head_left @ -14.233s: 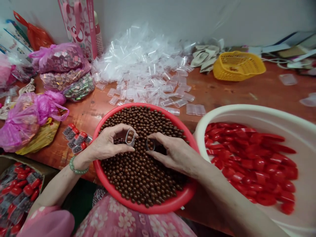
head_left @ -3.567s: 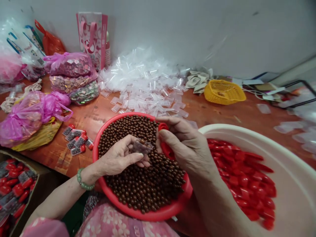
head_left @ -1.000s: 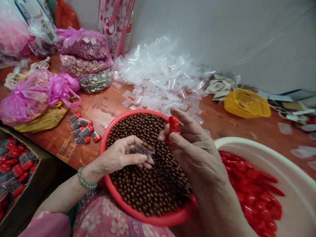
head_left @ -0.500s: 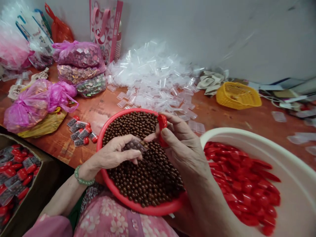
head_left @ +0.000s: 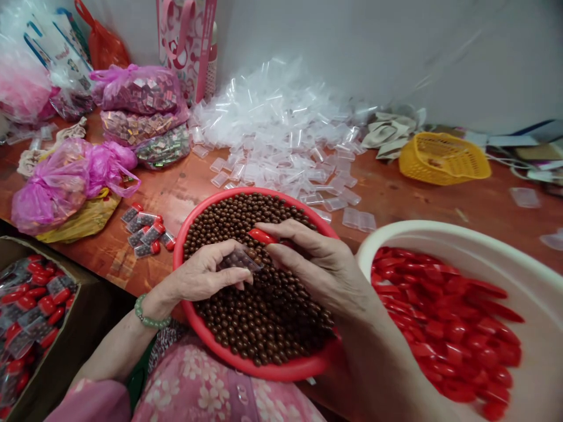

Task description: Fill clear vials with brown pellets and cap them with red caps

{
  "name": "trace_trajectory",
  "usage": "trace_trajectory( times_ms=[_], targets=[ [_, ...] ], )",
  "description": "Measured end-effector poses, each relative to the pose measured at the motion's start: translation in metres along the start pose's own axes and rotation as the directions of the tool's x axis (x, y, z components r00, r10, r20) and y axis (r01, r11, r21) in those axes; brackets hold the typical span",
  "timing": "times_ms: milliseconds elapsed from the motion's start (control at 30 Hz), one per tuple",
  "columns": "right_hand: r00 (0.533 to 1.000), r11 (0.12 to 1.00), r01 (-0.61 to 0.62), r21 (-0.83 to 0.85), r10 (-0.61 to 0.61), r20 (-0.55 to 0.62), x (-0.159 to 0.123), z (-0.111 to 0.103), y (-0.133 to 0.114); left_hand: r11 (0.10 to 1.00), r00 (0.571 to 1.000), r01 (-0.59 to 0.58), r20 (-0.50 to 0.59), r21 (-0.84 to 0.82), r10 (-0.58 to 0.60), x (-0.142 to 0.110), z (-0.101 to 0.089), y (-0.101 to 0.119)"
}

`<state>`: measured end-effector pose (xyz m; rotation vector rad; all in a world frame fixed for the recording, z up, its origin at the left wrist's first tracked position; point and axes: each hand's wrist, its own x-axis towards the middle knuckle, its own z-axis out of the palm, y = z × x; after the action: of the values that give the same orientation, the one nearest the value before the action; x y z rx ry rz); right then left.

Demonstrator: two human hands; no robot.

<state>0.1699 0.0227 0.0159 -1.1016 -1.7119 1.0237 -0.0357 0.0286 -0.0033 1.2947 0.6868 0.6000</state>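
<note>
Bench (head_left: pixel 189 184) front edge: over red basin (head_left: pixel 272 372) of brown balls (head_left: pixel 264 334), left hand (head_left: pixel 204 275) grips clear container (head_left: pixel 241 259); right hand (head_left: pixel 323 266) pinches red cap (head_left: pixel 263 235), now tipped level, not yet fitted.

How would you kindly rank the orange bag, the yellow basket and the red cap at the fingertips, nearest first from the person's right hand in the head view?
1. Red cap: held in the right hand.
2. Yellow basket: farther back, toward the view's right.
3. Orange bag: at the far back left.
</note>
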Motion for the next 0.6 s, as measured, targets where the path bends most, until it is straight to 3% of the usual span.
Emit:
trace_trajectory(
  times_ms=[133,600],
  targets=[
    [0.990,0.987,0.116,-0.115,-0.105,0.090,0.004,-0.006,-0.005,1.000,1.000,-0.002,0.019,0.017,0.002,0.003,-0.002,-0.003],
    [0.951,0.898,0.245,-0.365,-0.149,0.272,0.009,-0.023,-0.013,0.999,0.999,0.032,-0.007,-0.008,-0.032,0.011,-0.005,-0.007]
  ],
)
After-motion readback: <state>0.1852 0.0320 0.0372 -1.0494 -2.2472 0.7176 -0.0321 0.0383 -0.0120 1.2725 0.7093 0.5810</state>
